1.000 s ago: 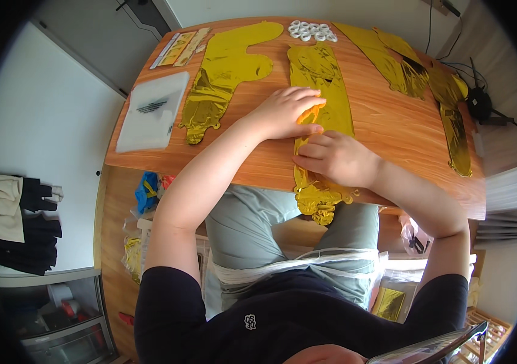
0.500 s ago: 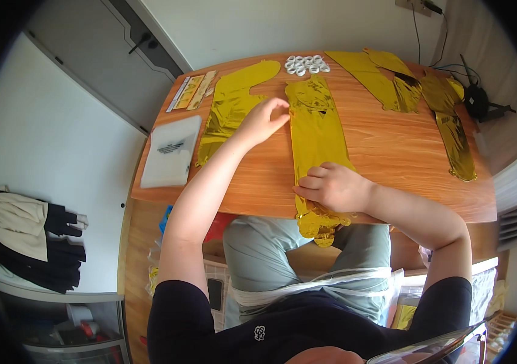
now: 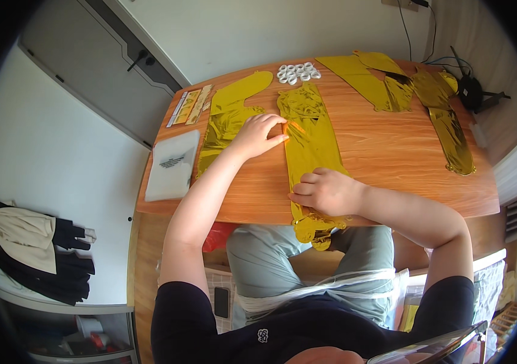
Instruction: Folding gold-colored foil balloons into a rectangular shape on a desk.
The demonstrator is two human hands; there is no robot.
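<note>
Fingers: left hand spread flat, right hand curled, both pressing on gold foil strip.
Strip: flat along wooden bench, crumpled near end overhanging the edge.
Progress: upper part smoothed, seemingly; lower end left to flatten.
Nearby: second foil piece, white rings.

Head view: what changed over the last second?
The left hand slid away from the right along the middle gold foil strip, toward the table's far side, and now presses flat on the strip's left edge. The right hand stayed pressing the strip near the near edge of the table. The other foil pieces and white rings kept their places.
</note>
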